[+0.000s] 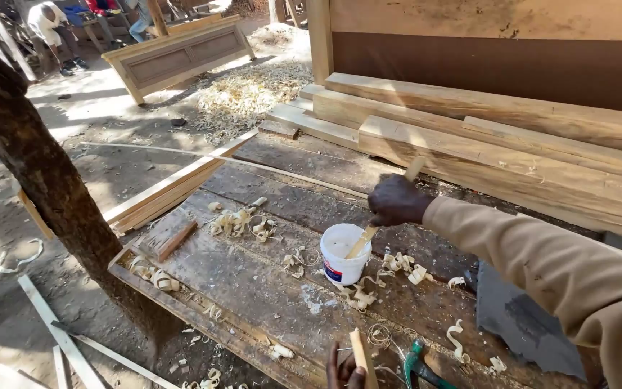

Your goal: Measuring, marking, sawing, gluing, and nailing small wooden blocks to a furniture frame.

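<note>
My right hand (396, 200) is closed around a thin wooden stick (361, 240), whose lower end dips into a small white tub (343, 253) holding white paste. The tub stands upright on a rough, worn wooden workbench (253, 281). At the bottom edge my left hand (343, 372) holds a narrow pale strip of wood (361, 357) upright; only the fingertips show. A tan sleeve (541, 266) covers my right arm.
Wood shavings (239, 223) lie scattered over the bench. A green-handled tool (413, 360) lies by my left hand. Planed timber beams (512, 144) are stacked at the back right, a tree trunk (44, 180) stands at the left, and people sit far off.
</note>
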